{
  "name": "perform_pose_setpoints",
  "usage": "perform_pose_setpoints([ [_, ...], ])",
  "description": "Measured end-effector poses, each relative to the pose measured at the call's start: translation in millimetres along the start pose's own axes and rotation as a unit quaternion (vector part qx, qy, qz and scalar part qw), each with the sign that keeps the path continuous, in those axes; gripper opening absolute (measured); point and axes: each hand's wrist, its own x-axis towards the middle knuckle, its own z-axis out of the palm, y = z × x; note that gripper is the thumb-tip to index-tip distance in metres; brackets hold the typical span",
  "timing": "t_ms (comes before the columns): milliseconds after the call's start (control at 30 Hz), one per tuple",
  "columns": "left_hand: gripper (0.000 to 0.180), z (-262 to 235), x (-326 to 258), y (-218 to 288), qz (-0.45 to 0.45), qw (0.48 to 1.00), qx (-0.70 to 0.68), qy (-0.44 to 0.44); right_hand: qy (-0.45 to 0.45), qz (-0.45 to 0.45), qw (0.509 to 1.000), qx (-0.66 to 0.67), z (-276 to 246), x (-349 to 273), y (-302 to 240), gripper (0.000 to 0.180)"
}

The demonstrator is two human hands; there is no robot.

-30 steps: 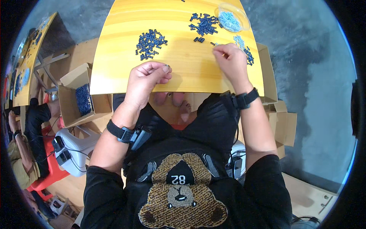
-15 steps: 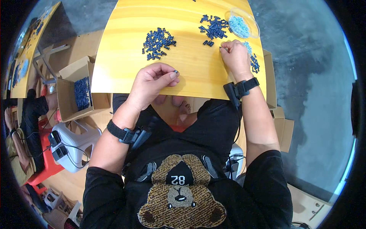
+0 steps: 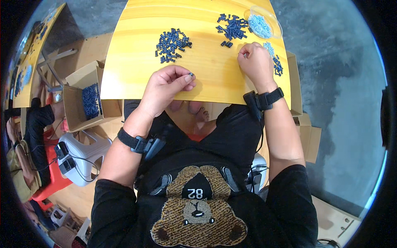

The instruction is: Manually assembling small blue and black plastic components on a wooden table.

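My left hand (image 3: pixel 167 87) is closed in a pinch above the table's near edge, with a small dark part (image 3: pixel 191 75) between thumb and forefinger. Curled shut over the right side of the table, my right hand (image 3: pixel 258 64) hides whatever its fingertips hold, if anything. Just beyond the left hand lies a heap of small black plastic parts (image 3: pixel 171 44). A second heap of black parts (image 3: pixel 233 28) sits farther off, beyond the right hand. Beside the right hand are loose pale-blue screw-like pieces (image 3: pixel 268 48) and several dark pieces (image 3: pixel 277 66).
A clear round dish (image 3: pixel 260 27) of pale-blue pieces stands at the yellow table's (image 3: pixel 140 78) far right. An open carton (image 3: pixel 78 109) with dark parts is left of the table, near a white stool (image 3: pixel 80 159). Another person sits at the far left.
Both hands keep nearly the same places. The right hand's fingers have curled in, and the tiny dark thing at its fingertips no longer shows.
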Motion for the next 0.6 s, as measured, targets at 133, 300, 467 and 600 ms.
perform_pose_setpoints([
  [133, 0.011, 2, -2, 1, 0.006, 1.000, -0.001, 0.007, -0.012, -0.008, 1.000, 0.027, 5, -8, 2, 0.009],
  [300, 0.010, 3, -2, 2, 0.006, 1.000, -0.004, 0.013, -0.031, -0.007, 0.998, 0.061, 9, -16, 10, 0.010],
  [467, 0.011, 3, -3, -1, 0.008, 1.000, -0.006, 0.016, -0.045, 0.002, 0.997, 0.069, 12, -21, 11, 0.009],
  [600, 0.011, 2, -3, -1, 0.010, 1.000, -0.004, 0.013, -0.058, 0.005, 0.995, 0.076, 5, -27, 6, 0.009],
])
